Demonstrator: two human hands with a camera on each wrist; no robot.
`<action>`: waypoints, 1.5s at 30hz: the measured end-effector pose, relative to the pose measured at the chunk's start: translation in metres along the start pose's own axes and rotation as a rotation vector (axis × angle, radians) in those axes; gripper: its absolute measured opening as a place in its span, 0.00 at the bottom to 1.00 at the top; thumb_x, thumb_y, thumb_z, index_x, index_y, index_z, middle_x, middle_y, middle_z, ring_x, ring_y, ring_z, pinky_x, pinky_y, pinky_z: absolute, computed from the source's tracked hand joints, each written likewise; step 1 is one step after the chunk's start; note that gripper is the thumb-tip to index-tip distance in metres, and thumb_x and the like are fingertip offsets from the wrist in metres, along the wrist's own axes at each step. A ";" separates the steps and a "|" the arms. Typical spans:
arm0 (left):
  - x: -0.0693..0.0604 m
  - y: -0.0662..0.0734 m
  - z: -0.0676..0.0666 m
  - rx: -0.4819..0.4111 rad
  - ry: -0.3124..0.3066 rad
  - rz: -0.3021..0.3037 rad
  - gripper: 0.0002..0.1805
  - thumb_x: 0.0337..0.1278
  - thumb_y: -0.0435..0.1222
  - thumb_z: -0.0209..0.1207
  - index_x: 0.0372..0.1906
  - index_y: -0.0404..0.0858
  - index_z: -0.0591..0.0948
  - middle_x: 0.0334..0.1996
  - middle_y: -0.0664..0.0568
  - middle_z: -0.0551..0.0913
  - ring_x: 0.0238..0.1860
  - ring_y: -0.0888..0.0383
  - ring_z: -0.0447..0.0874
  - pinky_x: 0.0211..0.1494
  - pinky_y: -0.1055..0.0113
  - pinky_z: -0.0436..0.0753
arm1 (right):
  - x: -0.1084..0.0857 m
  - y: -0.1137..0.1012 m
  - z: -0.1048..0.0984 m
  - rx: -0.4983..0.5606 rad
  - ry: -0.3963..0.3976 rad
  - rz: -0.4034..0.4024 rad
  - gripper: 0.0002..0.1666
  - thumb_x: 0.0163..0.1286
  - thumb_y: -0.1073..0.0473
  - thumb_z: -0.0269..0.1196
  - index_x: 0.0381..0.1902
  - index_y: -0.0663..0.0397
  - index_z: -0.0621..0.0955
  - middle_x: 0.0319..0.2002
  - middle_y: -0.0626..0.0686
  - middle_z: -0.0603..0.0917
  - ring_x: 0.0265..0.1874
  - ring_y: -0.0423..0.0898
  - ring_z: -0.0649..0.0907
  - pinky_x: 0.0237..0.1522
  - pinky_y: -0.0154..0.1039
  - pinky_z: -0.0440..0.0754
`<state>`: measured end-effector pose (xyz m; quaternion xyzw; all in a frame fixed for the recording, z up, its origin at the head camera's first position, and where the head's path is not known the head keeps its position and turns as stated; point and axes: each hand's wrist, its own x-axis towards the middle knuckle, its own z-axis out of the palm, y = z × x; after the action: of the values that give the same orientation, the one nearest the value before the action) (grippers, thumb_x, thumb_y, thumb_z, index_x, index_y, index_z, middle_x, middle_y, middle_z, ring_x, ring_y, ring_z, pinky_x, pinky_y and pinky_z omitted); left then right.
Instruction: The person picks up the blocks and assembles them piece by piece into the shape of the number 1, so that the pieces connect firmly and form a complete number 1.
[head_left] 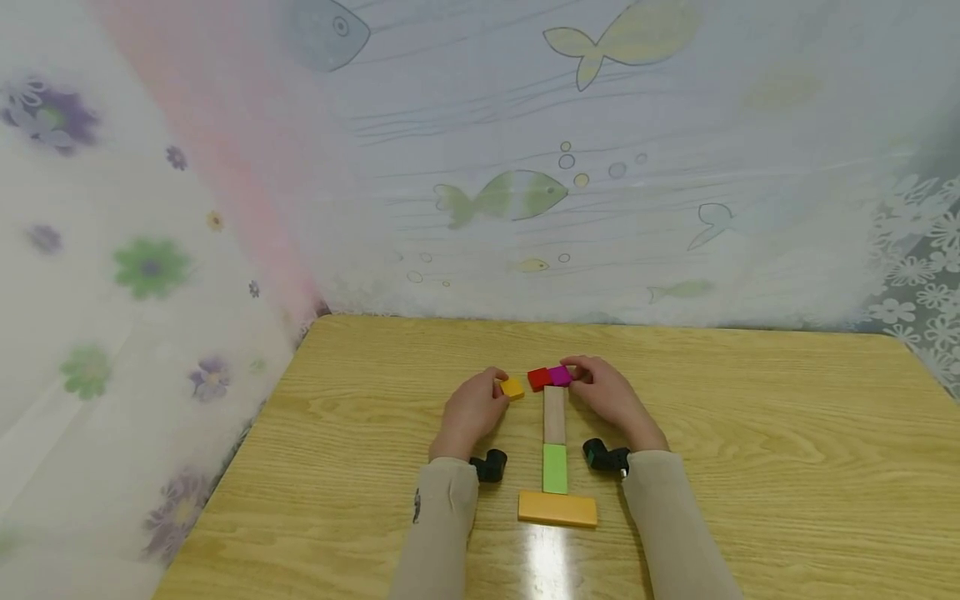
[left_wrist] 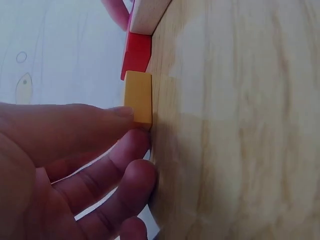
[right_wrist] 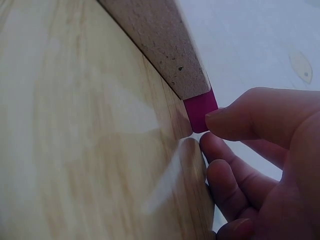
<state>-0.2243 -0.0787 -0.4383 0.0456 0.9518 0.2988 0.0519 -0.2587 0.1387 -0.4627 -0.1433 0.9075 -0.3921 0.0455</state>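
My left hand (head_left: 472, 407) pinches a small yellow block (head_left: 513, 388) between thumb and fingers, down at the tabletop. In the left wrist view the yellow block (left_wrist: 138, 97) is close to a red block (left_wrist: 136, 54); the head view shows a gap between them. With thumb and fingertips, my right hand (head_left: 611, 395) pinches a purple block (head_left: 560, 376), which touches the red block (head_left: 538, 379). Just below these two, a plain wooden block (head_left: 553, 415) lies lengthwise, followed by a light green block (head_left: 555, 468). An orange long block (head_left: 557, 508) lies crosswise at the bottom of this column.
The blocks lie on a wood-grain table (head_left: 780, 467). Black wrist-worn devices (head_left: 492, 466) stick out inward from both wrists. Behind the table hangs a pale sheet (head_left: 630, 242) with drawn fish, and a flowered sheet (head_left: 150, 350) hangs at the left.
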 end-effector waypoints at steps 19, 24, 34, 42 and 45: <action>0.005 0.001 0.006 -0.010 0.007 0.020 0.15 0.57 0.38 0.55 0.50 0.43 0.74 0.27 0.58 0.73 0.24 0.60 0.69 0.29 0.68 0.69 | -0.001 0.001 0.000 0.008 0.006 0.002 0.22 0.63 0.62 0.55 0.56 0.52 0.72 0.42 0.55 0.76 0.39 0.49 0.74 0.46 0.48 0.71; 0.005 0.002 0.005 -0.047 0.002 0.026 0.15 0.56 0.38 0.55 0.50 0.43 0.74 0.28 0.58 0.73 0.26 0.59 0.69 0.32 0.67 0.69 | 0.001 0.001 0.000 0.007 0.008 0.000 0.22 0.63 0.62 0.55 0.57 0.52 0.72 0.42 0.54 0.76 0.39 0.49 0.74 0.45 0.47 0.71; 0.009 0.000 0.008 -0.114 0.006 0.041 0.15 0.55 0.38 0.57 0.48 0.42 0.76 0.28 0.58 0.74 0.29 0.59 0.70 0.37 0.66 0.71 | -0.002 0.001 -0.002 -0.002 0.005 0.003 0.22 0.63 0.62 0.55 0.56 0.52 0.72 0.41 0.54 0.76 0.37 0.48 0.74 0.44 0.47 0.71; 0.009 -0.001 0.006 -0.128 0.004 0.033 0.15 0.55 0.38 0.57 0.48 0.42 0.75 0.29 0.57 0.74 0.29 0.59 0.70 0.37 0.65 0.71 | 0.000 -0.002 -0.001 -0.001 0.014 -0.009 0.22 0.63 0.62 0.55 0.56 0.53 0.72 0.41 0.54 0.76 0.37 0.49 0.73 0.44 0.47 0.71; 0.008 0.001 0.006 -0.126 -0.003 0.034 0.15 0.55 0.38 0.57 0.49 0.42 0.75 0.29 0.57 0.74 0.29 0.59 0.70 0.37 0.65 0.71 | -0.001 -0.001 -0.002 0.000 0.015 0.003 0.22 0.63 0.62 0.55 0.56 0.53 0.72 0.42 0.54 0.76 0.38 0.49 0.73 0.44 0.47 0.71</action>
<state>-0.2318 -0.0737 -0.4435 0.0588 0.9301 0.3591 0.0510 -0.2582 0.1394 -0.4610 -0.1389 0.9081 -0.3930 0.0394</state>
